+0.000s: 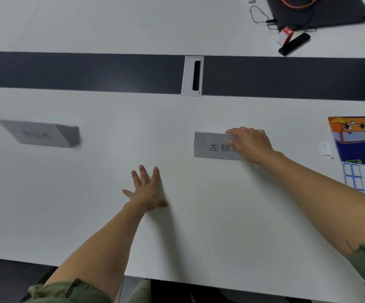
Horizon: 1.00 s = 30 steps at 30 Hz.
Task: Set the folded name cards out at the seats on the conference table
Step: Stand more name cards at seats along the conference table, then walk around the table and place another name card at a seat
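Note:
A folded white name card (212, 146) with printed black characters stands on the white conference table (111, 226), right of centre. My right hand (250, 142) grips its right end, fingers over the top fold and covering part of the print. A second folded name card (39, 136) stands at the left, apart from both hands. My left hand (147, 190) rests flat on the table with fingers spread, holding nothing, below and left of the held card.
A dark strip (89, 72) runs across the table with a white cable hatch (193, 75) in it. A blue printed sheet (361, 145) lies at the right edge. At the far right are a dark bag (321, 12), a black device (295, 44) and cables.

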Each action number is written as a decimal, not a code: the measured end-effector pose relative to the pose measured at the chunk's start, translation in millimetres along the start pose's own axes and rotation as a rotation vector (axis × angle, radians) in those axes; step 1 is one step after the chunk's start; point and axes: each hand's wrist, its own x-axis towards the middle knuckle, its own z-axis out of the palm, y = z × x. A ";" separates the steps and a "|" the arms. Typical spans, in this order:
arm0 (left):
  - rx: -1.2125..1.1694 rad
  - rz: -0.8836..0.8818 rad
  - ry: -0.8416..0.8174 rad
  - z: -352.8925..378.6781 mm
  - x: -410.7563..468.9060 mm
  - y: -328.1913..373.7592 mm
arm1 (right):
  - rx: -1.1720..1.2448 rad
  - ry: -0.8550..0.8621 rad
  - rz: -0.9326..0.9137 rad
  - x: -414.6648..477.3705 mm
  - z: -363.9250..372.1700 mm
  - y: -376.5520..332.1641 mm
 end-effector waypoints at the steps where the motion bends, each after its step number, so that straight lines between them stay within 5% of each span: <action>1: 0.000 0.000 0.000 -0.3 -0.2 0.0 | -0.001 0.001 0.002 0.2 0.4 0.1; 8: -0.009 0.000 0.024 0.6 1.2 0.8 | 0.005 0.013 0.013 -2.7 0.2 -0.4; 15: -0.014 0.029 0.091 -5.1 3.8 -8.6 | 0.021 0.220 -0.015 -47.0 -9.3 -17.1; 18: -0.188 0.089 0.146 -13.6 -12.9 -25.7 | 0.035 0.213 -0.007 -72.1 -13.8 -32.9; 21: -0.352 0.099 0.207 -12.2 -51.9 -56.4 | 0.036 0.133 0.021 -93.7 -15.2 -63.9; 30: -0.264 0.105 0.384 3.8 -209.5 -206.3 | -0.024 -0.051 -0.153 -176.9 19.8 -236.9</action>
